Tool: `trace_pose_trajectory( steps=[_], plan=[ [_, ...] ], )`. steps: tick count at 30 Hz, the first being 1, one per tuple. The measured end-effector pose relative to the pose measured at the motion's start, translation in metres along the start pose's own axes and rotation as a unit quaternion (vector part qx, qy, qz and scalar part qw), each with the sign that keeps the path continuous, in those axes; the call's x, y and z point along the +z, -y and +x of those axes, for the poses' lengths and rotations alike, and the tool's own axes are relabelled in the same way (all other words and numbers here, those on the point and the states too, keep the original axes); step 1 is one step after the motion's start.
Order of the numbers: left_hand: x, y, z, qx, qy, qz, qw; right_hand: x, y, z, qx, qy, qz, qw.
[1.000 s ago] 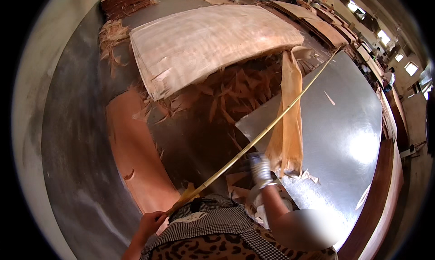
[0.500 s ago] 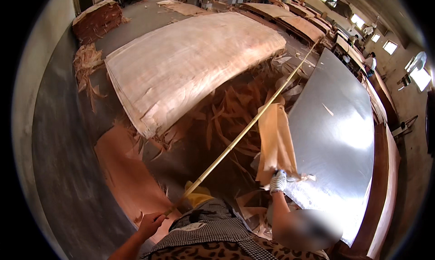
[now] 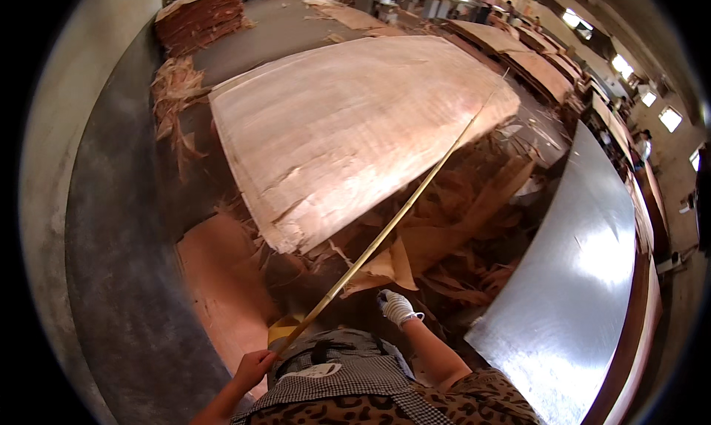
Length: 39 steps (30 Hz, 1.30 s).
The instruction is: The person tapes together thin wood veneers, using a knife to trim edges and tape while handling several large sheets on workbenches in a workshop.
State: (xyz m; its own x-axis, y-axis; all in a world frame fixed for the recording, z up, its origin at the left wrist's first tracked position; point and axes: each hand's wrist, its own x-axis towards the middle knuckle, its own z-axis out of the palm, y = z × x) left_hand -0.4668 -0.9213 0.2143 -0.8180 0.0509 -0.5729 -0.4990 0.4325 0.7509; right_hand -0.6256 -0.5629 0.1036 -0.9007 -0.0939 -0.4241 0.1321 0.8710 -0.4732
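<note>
Smooth grey floor (image 3: 278, 26), darker in shade. On it, far left: squared, ragged-edged stack of reddish-brown veneer sheets (image 3: 200, 23); nearer, loose tangle of tan veneer strips (image 3: 175, 91). Mid-floor: spread heap of torn reddish-brown veneer scraps (image 3: 463, 203). Right: shiny silver-grey sheet-metal surface (image 3: 555, 277), bearing one thin pale wood sliver (image 3: 578, 242).

The bare left hand (image 3: 257, 363) grips the near end of a slender bamboo pole (image 3: 364, 257), whose far end appears over a broad stack of pale veneer sheets (image 3: 355, 121). The white-gloved right hand (image 3: 398, 306) is near torn brown scraps (image 3: 474, 228), left of a shiny grey panel (image 3: 555, 277).
</note>
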Motion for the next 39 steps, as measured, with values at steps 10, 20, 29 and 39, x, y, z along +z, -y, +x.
trace_pose_trajectory(
  steps=[10,20,29,39],
  plan=[
    [-0.156,0.045,0.123,0.000,0.027,0.013,1.000,0.076,0.107,0.083,0.049,0.037,0.055,0.997],
    [-0.255,0.015,0.274,0.022,0.073,0.018,0.997,0.133,0.197,0.119,0.181,0.001,0.307,0.934],
    [-0.257,-0.068,0.403,-0.035,0.161,-0.018,0.986,0.221,0.157,0.216,0.390,-0.234,0.422,0.784],
    [-0.321,-0.034,0.459,-0.135,0.164,0.050,0.976,0.255,0.066,0.319,0.566,-0.221,0.504,0.614]
  ],
)
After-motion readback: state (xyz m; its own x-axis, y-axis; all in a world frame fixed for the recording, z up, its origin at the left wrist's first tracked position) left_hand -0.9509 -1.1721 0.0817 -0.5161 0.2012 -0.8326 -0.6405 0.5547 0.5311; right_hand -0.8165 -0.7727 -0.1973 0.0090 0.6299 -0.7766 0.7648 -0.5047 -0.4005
